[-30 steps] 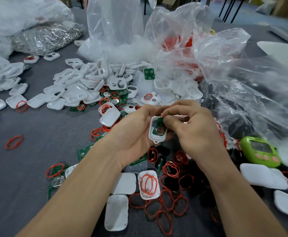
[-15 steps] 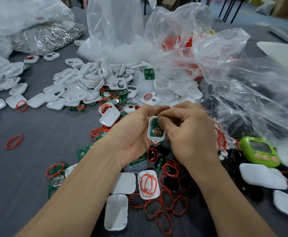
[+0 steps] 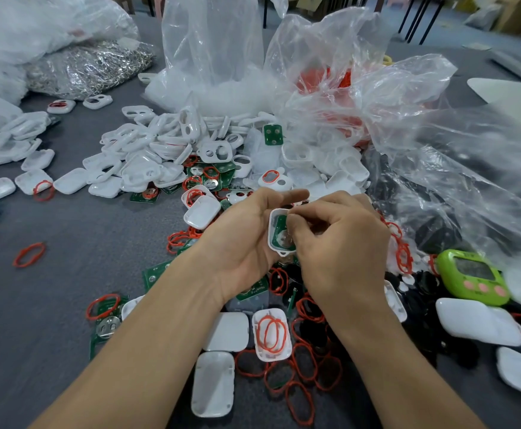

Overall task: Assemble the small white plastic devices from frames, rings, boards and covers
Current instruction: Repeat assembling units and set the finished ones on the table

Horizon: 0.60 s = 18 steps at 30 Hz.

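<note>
Head view, mid-scene: left hand [image 3: 246,243] curled round a white frame [image 3: 271,226], gripping it; green board [image 3: 279,231] lying inside. Right hand [image 3: 339,243] closed, fingertips pinching the board's right edge. Best done by bracing the frame firmly, squaring the board to its recess, then pressing evenly at the edges, probably sparing the metal battery clip [image 3: 284,243]. Red rings [image 3: 270,332] and covers [image 3: 212,382] near, for later.

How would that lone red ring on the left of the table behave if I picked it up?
The red ring would probably flop: it lies as a squashed, uneven oval, and the rings in the white cover are bent differently. Being so thin, it is likely very light. Lying flat on the grey table, it seems unlikely to roll.
</note>
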{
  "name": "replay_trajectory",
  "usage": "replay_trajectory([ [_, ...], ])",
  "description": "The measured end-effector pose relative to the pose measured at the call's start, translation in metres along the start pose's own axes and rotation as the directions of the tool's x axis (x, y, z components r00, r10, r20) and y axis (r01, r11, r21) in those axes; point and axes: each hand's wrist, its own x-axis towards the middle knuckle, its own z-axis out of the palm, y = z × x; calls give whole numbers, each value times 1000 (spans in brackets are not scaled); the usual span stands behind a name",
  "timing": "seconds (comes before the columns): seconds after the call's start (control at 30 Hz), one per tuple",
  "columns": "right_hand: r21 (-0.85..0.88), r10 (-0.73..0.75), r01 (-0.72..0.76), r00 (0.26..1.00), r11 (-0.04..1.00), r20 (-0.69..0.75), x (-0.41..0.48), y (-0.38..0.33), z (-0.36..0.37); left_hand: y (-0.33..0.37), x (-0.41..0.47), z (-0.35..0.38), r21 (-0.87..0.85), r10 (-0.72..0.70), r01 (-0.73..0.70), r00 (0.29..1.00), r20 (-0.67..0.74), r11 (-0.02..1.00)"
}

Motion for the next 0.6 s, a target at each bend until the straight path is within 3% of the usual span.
replay_trajectory([
  [0.3,138,-72,66,997,988,34,6,6,-2,-2,0,0,87,-1,-9,994,109,996],
  [0.6,112,-136,127,988,985,78,7,8,-3,-4,5,-6,77,17,-30,986,167,997],
])
